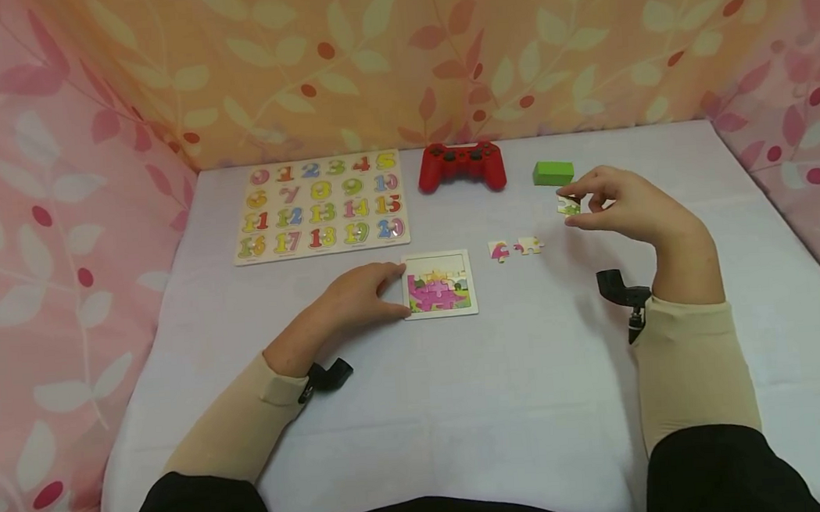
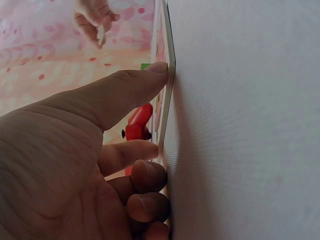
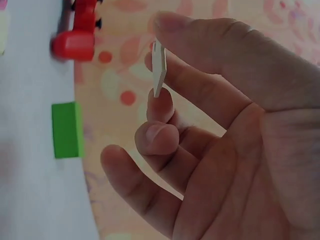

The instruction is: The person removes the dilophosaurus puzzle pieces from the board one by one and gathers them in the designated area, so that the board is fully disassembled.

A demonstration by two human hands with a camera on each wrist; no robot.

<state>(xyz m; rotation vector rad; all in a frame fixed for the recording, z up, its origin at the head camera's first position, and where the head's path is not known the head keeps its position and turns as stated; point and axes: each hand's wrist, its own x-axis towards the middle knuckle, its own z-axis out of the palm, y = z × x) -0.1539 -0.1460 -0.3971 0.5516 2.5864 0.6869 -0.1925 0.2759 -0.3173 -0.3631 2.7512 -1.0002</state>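
In the head view, a small framed jigsaw puzzle [image 1: 471,283] with a pink picture lies on the table, its upper strip bare. My left hand [image 1: 359,294] rests at its left edge, thumb at the lower corner and index finger near the upper one. The left wrist view shows the thumb [image 2: 135,85] pressing the edge of the puzzle frame [image 2: 170,50]. Raised at the right, my right hand [image 1: 621,204] pinches a jigsaw piece [image 1: 567,206] between thumb and fingers; the right wrist view shows this piece [image 3: 159,70] edge-on. Two loose jigsaw pieces [image 1: 498,251] lie between the hands.
A wooden number board [image 1: 325,249] lies at the back left. Beside it sits a red game controller [image 1: 461,164], and a green block [image 1: 553,173] stands just beyond the right hand. Flowered curtains [image 1: 370,70] border the white table [image 1: 462,409].
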